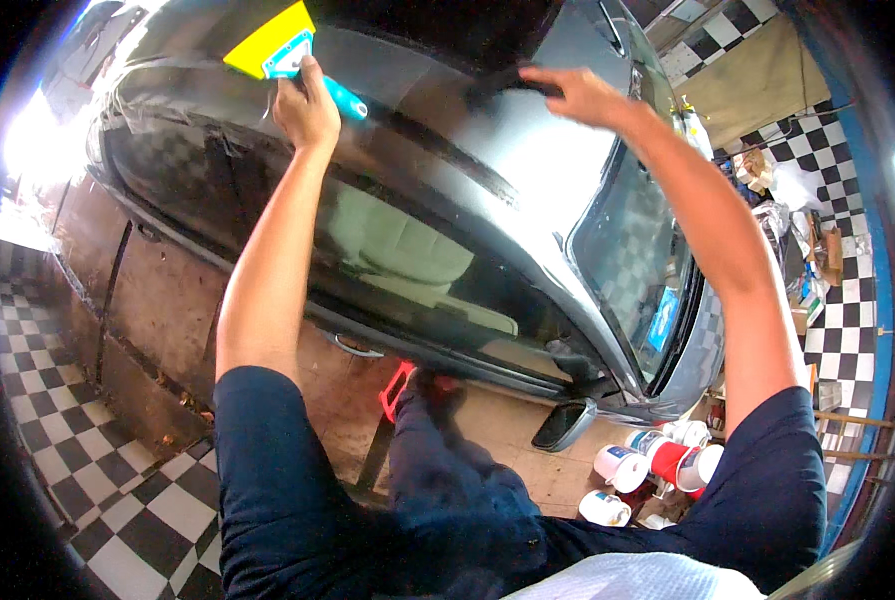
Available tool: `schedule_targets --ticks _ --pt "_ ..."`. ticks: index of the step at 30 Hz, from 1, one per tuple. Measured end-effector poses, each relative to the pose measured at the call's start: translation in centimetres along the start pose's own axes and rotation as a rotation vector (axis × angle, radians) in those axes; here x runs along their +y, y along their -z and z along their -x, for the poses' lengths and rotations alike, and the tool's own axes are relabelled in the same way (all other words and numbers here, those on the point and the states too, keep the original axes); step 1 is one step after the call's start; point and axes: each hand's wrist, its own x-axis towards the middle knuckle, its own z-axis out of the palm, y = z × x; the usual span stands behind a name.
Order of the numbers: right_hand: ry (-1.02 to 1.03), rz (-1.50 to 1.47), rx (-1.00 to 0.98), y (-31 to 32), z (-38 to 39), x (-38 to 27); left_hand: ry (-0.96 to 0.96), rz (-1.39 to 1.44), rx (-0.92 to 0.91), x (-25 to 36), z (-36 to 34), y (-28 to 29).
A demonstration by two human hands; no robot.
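Note:
My left hand [308, 108] is closed round the teal handle of a squeegee [289, 55] with a wide yellow blade. The squeegee is held up over the roof of a dark grey car [447, 110], blade pointing up and left. Over the front part of the roof, my right hand [579, 97] is closed on a dark elongated object [512, 85]. Motion blurs that object against the dark roof, so its kind is unclear. Below both arms run the car's side windows [397, 240], with a pale seat behind the glass.
White buckets [622, 467] stand on the floor by the car's side mirror [564, 425]. Under my feet is a red stool or step [395, 390]. Boxes and plastic bags [797, 215] lie along the right wall. The floor [127, 500] is partly black-and-white checkered.

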Motion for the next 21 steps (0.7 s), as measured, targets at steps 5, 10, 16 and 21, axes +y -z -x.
schedule_targets --ticks 5,10,16,21 --pt "-0.447 -0.045 -0.396 2.7 9.8 -4.8 -0.094 -0.139 0.019 1.3 0.0 0.4" --pt "-0.351 0.053 -0.267 4.2 8.9 0.4 -0.095 -0.19 0.006 1.1 -0.4 -0.4" --pt "-0.619 -0.214 -0.078 2.1 -0.9 -2.5 -0.05 -0.157 -0.03 1.0 -0.5 0.0" --pt "-0.491 -0.215 -0.048 -2.3 6.0 -7.2 -0.05 -0.194 -0.033 0.7 -0.5 0.5"
